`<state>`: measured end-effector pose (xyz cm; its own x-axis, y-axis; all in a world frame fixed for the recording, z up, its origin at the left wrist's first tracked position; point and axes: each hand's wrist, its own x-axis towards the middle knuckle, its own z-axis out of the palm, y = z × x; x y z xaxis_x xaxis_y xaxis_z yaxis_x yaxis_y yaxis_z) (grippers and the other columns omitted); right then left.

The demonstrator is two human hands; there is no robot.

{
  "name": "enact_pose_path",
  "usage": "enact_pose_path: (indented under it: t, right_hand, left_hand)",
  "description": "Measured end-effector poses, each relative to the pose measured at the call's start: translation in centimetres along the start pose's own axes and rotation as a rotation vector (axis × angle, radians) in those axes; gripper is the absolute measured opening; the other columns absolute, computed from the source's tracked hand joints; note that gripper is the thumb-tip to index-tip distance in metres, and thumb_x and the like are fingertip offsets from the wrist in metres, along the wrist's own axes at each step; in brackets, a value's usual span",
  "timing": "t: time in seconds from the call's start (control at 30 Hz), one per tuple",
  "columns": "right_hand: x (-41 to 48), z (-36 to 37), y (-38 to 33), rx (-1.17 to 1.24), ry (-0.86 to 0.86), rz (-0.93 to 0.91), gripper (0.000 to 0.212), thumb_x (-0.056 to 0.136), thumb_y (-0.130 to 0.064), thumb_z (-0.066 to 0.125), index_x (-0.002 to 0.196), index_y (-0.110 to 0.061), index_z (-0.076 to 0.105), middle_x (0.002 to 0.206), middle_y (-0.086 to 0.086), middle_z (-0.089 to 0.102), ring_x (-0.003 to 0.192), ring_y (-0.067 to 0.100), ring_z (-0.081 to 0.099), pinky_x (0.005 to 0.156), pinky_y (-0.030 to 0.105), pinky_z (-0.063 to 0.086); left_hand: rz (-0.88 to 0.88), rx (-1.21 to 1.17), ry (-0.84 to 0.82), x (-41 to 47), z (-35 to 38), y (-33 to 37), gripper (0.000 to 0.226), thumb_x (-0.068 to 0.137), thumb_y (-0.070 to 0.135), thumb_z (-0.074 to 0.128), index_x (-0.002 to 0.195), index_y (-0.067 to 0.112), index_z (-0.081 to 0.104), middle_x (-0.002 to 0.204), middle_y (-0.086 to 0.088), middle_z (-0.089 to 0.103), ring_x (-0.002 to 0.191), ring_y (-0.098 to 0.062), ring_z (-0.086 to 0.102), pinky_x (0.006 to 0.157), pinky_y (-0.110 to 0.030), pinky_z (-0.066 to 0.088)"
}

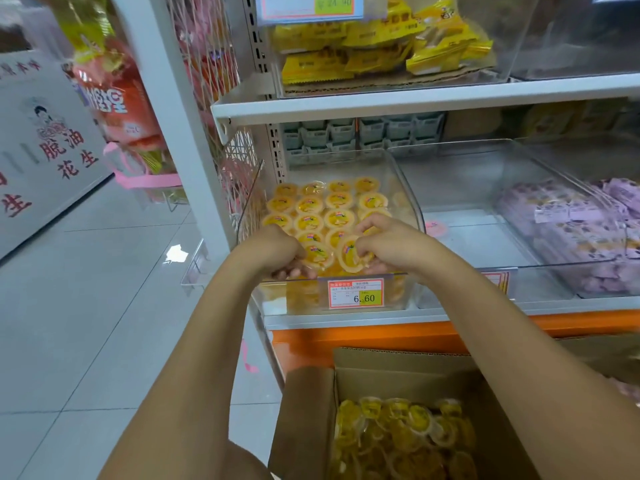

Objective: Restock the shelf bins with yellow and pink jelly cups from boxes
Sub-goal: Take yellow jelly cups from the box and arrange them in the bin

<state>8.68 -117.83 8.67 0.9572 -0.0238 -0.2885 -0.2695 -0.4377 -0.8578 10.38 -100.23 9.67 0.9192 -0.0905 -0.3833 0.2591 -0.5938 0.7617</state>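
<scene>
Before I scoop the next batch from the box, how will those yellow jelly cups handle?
Probably rigid and light: the right hand pinches one yellow jelly cup with its fingertips and the cup shows no deforming. Likely slippery, given the glossy clear plastic in the box. Apt to tip: they lie jumbled there, flat in the bin.

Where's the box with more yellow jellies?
The cardboard box sits at the bottom right of the head view, just below the orange shelf edge and lower than the clear bin of yellow jelly cups.

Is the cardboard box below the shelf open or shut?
Open: the cardboard box has its flaps folded outward, and yellow jelly cups show inside it.
</scene>
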Motion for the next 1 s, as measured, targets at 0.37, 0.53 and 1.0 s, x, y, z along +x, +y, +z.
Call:
enact_pose_path:
  t: [0.37,0.53,1.0]
  right_hand:
    - [0.3,0.2,0.4,-0.213,0.142,-0.107,0.024,0.083,-0.028,0.066,0.097,-0.009,0.063,0.079,0.004,0.062,0.064,0.013,0.054,0.063,0.026,0.045]
    - [0.8,0.3,0.6,-0.168,0.109,-0.030,0.015,0.086,-0.019,0.066,0.096,-0.013,0.057,0.090,0.005,0.069,0.076,0.020,0.070,0.083,0.035,0.055]
    - [1.9,0.6,1.2,-0.312,0.203,0.013,0.018,0.083,-0.014,0.066,0.096,-0.003,0.068,0.094,0.013,0.069,0.087,0.025,0.067,0.069,0.027,0.054]
  left_hand:
    - [0.005,0.081,0.069,0.8,0.2,0.3,0.018,0.095,0.016,0.052,0.094,0.000,0.059,0.051,-0.004,0.064,0.025,-0.009,0.032,0.032,-0.013,0.023]
    - [0.084,0.152,0.110,1.3,-0.2,-0.5,0.014,0.092,0.020,0.060,0.086,0.008,0.062,0.050,0.002,0.062,0.046,-0.011,0.045,0.042,-0.018,0.031]
    - [0.140,0.345,0.258,1.5,-0.4,-0.7,0.018,0.082,0.016,0.071,0.095,0.003,0.074,0.082,-0.009,0.067,0.063,-0.016,0.054,0.063,-0.027,0.046]
